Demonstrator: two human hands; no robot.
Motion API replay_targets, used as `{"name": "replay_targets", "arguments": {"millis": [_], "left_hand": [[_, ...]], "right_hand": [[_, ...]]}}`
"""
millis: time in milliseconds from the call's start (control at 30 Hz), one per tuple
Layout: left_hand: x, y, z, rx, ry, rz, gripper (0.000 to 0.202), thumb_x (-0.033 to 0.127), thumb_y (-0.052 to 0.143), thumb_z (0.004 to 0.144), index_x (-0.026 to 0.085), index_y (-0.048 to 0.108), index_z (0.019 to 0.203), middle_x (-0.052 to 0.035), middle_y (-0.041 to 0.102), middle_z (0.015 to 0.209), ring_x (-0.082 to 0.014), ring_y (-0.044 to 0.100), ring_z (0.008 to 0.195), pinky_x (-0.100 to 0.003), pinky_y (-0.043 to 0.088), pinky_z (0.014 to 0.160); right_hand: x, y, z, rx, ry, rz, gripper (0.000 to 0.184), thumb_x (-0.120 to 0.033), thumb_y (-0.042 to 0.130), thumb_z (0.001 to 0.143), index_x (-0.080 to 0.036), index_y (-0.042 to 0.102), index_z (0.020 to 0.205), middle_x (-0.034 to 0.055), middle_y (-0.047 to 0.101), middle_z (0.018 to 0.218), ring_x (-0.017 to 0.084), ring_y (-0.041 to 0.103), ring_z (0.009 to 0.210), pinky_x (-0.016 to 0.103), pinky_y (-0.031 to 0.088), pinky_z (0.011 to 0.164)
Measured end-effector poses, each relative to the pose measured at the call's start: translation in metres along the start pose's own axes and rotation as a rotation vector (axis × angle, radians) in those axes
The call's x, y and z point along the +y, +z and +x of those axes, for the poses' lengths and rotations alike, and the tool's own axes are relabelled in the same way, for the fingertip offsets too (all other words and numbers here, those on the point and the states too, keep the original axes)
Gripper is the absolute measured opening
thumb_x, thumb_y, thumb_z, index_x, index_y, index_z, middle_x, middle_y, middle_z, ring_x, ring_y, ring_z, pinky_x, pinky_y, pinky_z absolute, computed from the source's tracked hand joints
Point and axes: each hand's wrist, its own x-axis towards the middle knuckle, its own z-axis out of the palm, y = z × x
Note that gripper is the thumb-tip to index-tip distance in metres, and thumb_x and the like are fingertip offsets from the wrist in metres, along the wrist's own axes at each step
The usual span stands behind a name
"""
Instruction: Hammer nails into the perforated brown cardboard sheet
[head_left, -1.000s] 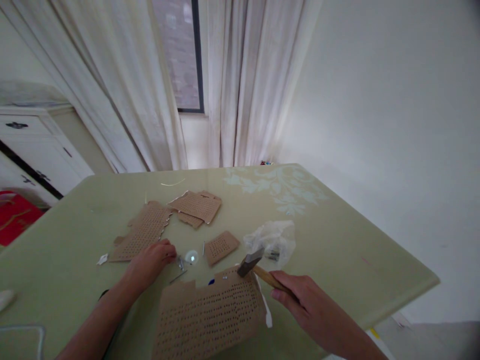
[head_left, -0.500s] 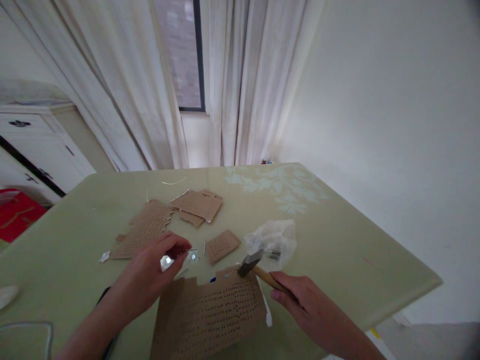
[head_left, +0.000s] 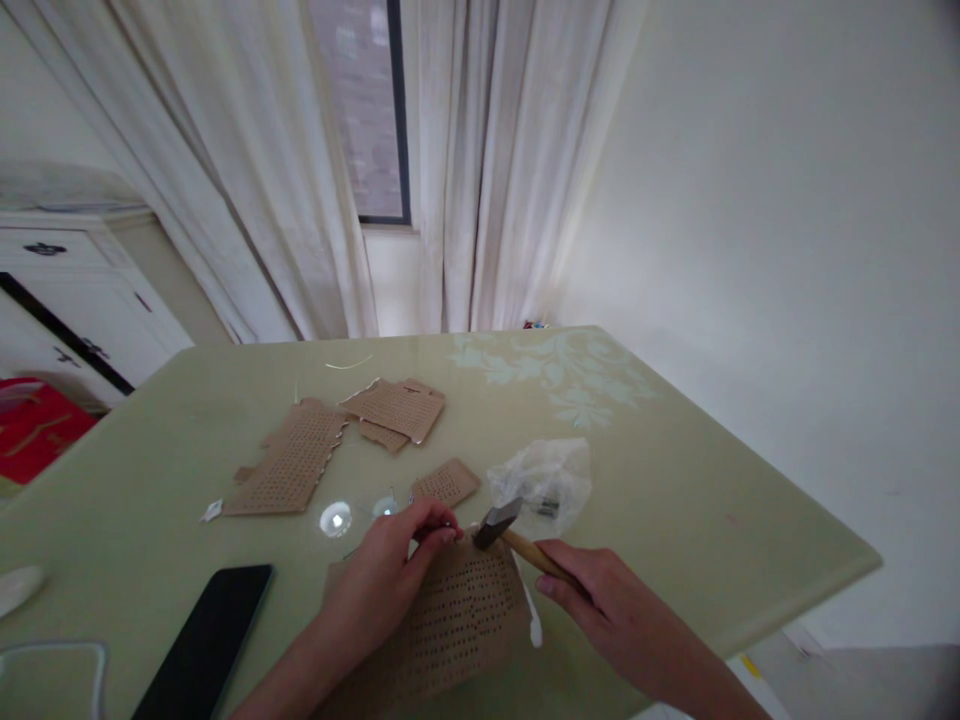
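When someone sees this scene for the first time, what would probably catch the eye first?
Probably the hammer, gripped in the right hand, its head at the upper right part of the large perforated cardboard. The left hand is beside it, over the same sheet, thumb and finger close together. Next, perhaps, the black phone at lower left and something bright red at the left edge.

The left grip (head_left: pixel 384 563) has come across over the cardboard (head_left: pixel 474 605), near the hammer (head_left: pixel 527 551), leaving the phone (head_left: pixel 206 640) uncovered.
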Motion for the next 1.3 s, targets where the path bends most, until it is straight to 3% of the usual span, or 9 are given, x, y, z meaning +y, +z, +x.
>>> {"name": "replay_targets", "arguments": {"millis": [200,967,1133,1300], "left_hand": [[-0.011,0.007,0.002,-0.011,0.024,0.002,0.024,0.036,0.052,0.105,0.026,0.073,0.098,-0.0006,0.081,0.098,-0.0222,0.072,0.094,-0.031,0.05,0.086],[-0.008,0.011,-0.001,0.04,0.07,0.081,0.023,0.032,0.057,0.101,0.027,0.079,0.1,-0.0015,0.084,0.105,-0.0242,0.075,0.1,-0.032,0.054,0.093],[-0.012,0.016,-0.004,0.054,0.12,0.141,0.024,0.031,0.058,0.103,0.028,0.082,0.106,-0.0019,0.084,0.109,-0.0249,0.075,0.104,-0.033,0.053,0.098],[-0.016,0.018,-0.003,0.049,0.11,0.205,0.027,0.029,0.054,0.106,0.03,0.081,0.105,-0.0006,0.084,0.107,-0.0246,0.077,0.1,-0.033,0.055,0.093]], "right_hand": [[0.003,0.002,-0.001,0.012,0.005,-0.009,0.028,-0.04,0.051,0.112,-0.024,0.073,0.119,0.0063,0.079,0.099,0.025,0.072,0.091,0.034,0.051,0.083],[0.001,0.003,-0.003,0.006,0.019,-0.012,0.029,-0.039,0.05,0.112,-0.024,0.072,0.123,0.0071,0.08,0.102,0.027,0.073,0.095,0.035,0.051,0.085],[-0.005,-0.008,0.001,-0.007,-0.012,-0.111,0.027,-0.036,0.05,0.112,-0.025,0.072,0.122,0.0083,0.08,0.109,0.029,0.074,0.102,0.037,0.051,0.089],[-0.03,-0.03,0.003,0.05,-0.143,-0.145,0.025,-0.035,0.05,0.114,-0.025,0.069,0.126,0.0091,0.08,0.116,0.027,0.075,0.104,0.036,0.052,0.091]]}}
